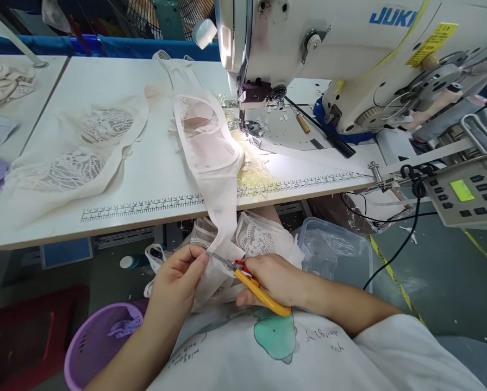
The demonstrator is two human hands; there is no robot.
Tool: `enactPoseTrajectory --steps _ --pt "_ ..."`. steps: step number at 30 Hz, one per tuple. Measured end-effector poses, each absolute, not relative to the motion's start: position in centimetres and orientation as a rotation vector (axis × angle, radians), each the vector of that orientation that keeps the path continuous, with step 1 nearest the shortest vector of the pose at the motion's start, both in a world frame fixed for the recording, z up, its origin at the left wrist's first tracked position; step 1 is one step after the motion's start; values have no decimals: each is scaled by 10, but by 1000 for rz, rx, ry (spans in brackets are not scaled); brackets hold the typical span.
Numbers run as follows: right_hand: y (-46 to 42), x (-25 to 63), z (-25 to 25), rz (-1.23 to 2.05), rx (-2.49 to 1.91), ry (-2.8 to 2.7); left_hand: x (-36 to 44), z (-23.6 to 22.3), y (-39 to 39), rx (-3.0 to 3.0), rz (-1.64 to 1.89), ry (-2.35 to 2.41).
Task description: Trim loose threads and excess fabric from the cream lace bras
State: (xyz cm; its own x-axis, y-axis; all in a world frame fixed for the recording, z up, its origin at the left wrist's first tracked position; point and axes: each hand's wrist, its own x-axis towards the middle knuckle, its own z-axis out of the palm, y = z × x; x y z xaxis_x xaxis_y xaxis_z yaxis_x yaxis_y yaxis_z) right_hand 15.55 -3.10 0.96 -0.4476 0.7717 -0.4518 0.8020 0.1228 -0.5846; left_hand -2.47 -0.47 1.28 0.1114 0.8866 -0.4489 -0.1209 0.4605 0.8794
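Note:
My right hand (274,279) is closed round scissors (262,292) with orange and red handles. Their blades point left at the end of a white bra's band (225,217). My left hand (182,274) pinches the edge of that band between thumb and fingers, close to the blade tips. From my hands the bra runs up over the table's front edge, and its cups (206,136) lie beside the sewing machine needle. More white lace bras (263,239) rest on my lap under the held end.
A white sewing machine (300,49) stands on the table (154,184), which has a printed ruler along its front. Another lace bra (84,157) lies at left. A control box (467,190) is at right. Below are a purple basket (82,347) and a clear plastic bin (337,228).

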Motion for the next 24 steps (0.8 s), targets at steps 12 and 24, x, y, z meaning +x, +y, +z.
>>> enactPoseTrajectory --steps 12,24 --pt "-24 173 21 -1833 2238 2504 -26 19 -11 1039 860 1201" --pt "-23 173 28 -2043 2031 2641 -16 19 -5 1757 665 1118"
